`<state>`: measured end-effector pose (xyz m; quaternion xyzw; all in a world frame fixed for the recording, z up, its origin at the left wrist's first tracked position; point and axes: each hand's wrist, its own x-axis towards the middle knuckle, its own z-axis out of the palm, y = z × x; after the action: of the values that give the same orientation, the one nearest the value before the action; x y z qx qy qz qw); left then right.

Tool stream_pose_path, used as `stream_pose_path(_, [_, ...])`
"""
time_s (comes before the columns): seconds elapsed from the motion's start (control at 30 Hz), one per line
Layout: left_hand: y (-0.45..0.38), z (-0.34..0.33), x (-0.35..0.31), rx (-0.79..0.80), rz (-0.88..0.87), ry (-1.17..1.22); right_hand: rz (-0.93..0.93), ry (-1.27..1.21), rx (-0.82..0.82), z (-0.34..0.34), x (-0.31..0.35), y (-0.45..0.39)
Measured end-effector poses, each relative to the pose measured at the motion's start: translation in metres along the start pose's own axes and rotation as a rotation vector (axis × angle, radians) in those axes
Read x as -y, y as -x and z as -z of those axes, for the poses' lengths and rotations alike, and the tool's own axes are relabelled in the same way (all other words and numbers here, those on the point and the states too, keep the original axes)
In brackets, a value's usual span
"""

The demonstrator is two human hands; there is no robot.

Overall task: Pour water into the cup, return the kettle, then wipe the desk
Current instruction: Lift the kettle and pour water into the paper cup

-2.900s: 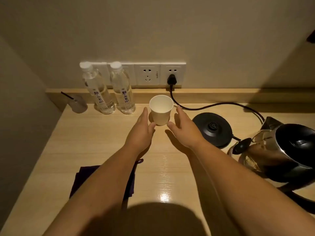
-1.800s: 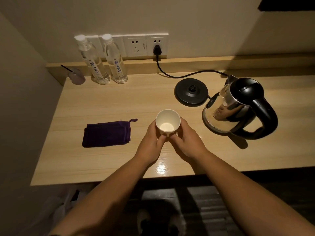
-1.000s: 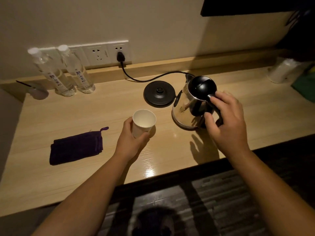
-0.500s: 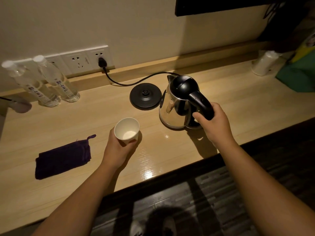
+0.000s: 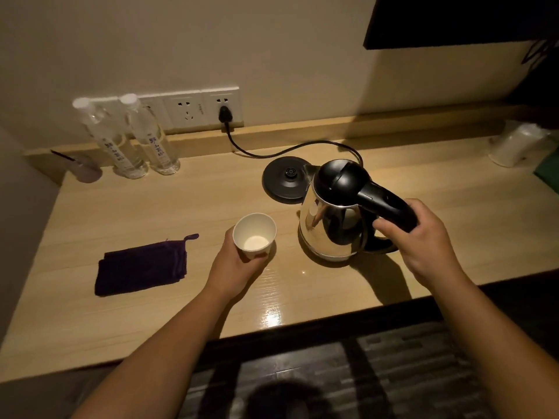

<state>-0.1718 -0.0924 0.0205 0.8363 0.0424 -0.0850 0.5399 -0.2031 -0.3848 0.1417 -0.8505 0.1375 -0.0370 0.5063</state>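
Note:
A white paper cup (image 5: 254,236) stands upright on the wooden desk (image 5: 169,213), and my left hand (image 5: 235,264) wraps around its lower part. To its right stands a steel kettle (image 5: 332,225) with a black lid and handle. My right hand (image 5: 423,237) grips that black handle. The kettle's round black base (image 5: 284,184) lies just behind it, with a cord running to the wall socket (image 5: 223,105). A folded dark purple cloth (image 5: 142,267) lies on the desk left of the cup.
Two clear water bottles (image 5: 133,137) stand at the back left by the sockets, with a small glass (image 5: 86,170) beside them. A white wrapped object (image 5: 517,143) and something green sit at the far right. The desk's front edge runs below my hands.
My right hand has closed on the kettle handle and the kettle looks slightly raised and nearer the cup. My left hand keeps its hold on the cup.

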Motion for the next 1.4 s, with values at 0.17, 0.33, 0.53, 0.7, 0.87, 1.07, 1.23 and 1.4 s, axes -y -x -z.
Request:
stream_pose_path(0.17, [0.000,0.003,0.002,0.029,0.017,0.046,0.059,0.111,0.201,-0.001,0.025,-0.005])
stream_pose_path(0.33, [-0.001,0.004,0.005,0.041,0.010,0.035,0.136,0.267,0.347,-0.007,0.056,-0.007])
stream_pose_path(0.53, [-0.003,0.002,0.012,0.022,-0.001,0.014,0.219,0.447,0.346,-0.012,0.083,-0.012])
stream_pose_path(0.7, [-0.004,0.000,0.016,0.005,-0.016,0.001,0.299,0.629,0.391,-0.016,0.098,-0.015])
stream_pose_path(0.87, [-0.005,-0.001,0.018,0.000,-0.027,-0.007,0.323,0.708,0.416,-0.020,0.112,-0.018])
stream_pose_path(1.07, [-0.004,-0.001,0.019,-0.011,-0.038,-0.016,0.359,0.779,0.429,-0.025,0.131,-0.017])
stream_pose_path(1.23, [-0.005,-0.002,0.022,-0.016,-0.036,-0.021,0.372,0.824,0.447,-0.030,0.139,-0.019])
stream_pose_path(1.4, [-0.006,-0.002,0.023,-0.014,-0.036,-0.025,0.389,0.855,0.469,-0.033,0.143,-0.022])
